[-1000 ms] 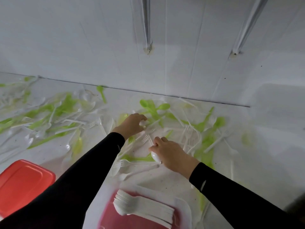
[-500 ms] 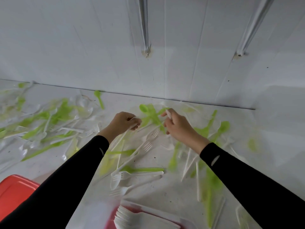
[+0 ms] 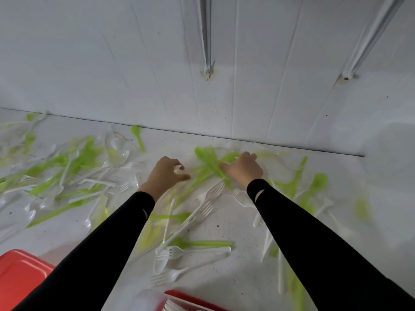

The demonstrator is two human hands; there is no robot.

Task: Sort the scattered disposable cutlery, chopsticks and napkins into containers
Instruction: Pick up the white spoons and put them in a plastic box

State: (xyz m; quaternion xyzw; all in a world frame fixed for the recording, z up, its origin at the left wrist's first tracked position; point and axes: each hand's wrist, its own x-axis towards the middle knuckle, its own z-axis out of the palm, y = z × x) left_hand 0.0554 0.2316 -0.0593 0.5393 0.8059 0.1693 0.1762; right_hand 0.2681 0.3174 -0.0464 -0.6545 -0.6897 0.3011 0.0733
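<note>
Disposable cutlery [image 3: 202, 244] is littering the white surface [image 3: 235, 223] below the panelled wall [image 3: 112, 63]. The left hand [image 3: 166, 173] is pinching perhaps a white piece [image 3: 177, 170]; I cannot tell the right hand's [image 3: 243, 169] grip.

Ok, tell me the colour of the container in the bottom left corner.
Red. The container shows best in the head view.

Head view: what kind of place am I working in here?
Likely a staged sorting bench, not a kitchen: a white work surface against a plain panelled wall, plastic cutlery in white and green strewn across it, and a red container at the near edge.
</note>
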